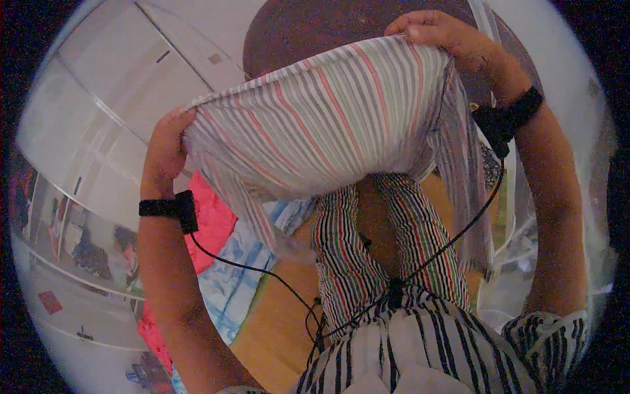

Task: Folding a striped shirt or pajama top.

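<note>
A striped shirt in white, grey, pink and pale green is stretched between my two hands, in front of my body. My left hand is closed on its left upper corner. Higher up, my right hand pinches the right upper corner. The top edge slants upward to the right. Loose, sleeve-like parts of the cloth hang down at both sides, and the middle sags above my striped trousers. Some of my left fingers are hidden behind the cloth.
Pink cloth and a blue-and-white cloth lie at the left on a tan surface. A dark brown rounded piece stands beyond the shirt. White cabinets line the left. Black cables run from my wrist straps to my waist.
</note>
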Motion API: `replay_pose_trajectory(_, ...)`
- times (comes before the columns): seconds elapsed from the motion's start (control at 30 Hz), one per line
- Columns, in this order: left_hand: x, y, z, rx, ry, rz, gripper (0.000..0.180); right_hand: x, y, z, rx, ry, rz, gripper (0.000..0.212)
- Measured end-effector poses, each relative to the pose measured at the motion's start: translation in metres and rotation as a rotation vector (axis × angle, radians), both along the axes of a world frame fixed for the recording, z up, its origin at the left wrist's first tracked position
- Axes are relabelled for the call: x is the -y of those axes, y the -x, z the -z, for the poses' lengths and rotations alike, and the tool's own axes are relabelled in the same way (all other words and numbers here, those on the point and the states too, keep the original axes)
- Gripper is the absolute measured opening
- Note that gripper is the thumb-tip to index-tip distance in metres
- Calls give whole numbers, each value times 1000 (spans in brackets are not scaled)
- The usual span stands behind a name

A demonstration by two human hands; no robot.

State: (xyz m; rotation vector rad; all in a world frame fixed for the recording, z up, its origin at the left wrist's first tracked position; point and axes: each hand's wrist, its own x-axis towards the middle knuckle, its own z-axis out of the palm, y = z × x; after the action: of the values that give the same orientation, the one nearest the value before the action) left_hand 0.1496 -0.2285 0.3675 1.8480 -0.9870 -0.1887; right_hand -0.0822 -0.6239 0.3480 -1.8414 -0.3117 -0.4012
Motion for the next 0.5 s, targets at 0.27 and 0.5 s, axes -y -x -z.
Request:
replay_pose_trajectory(0.27,12,-38,21,824,-453,-243,29,23,-51,4,-27,791,514,29)
replay_pose_trajectory(0.5,-19,-42,-24,1319,-162,-461,26,-42,-12,-65,270,531,607,26)
